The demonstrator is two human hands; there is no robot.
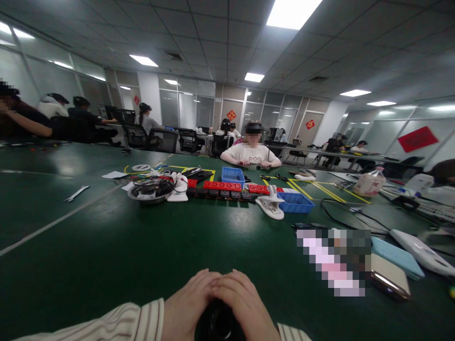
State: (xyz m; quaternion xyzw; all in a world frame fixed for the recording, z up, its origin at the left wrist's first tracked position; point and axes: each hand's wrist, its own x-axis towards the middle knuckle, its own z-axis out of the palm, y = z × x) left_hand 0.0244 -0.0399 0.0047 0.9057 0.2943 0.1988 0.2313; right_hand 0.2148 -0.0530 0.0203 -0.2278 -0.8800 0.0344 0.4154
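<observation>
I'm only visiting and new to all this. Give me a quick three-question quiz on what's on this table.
1. True or false: the left hand and right hand are together cupped over a dark round object.
2. The plastic bin beside the white clip is: A blue, B yellow, C red.
3. Fill in: seen from the wearer, the wrench lies to the ___ of the metal bowl.
Key: 1 true; 2 A; 3 left.
</observation>
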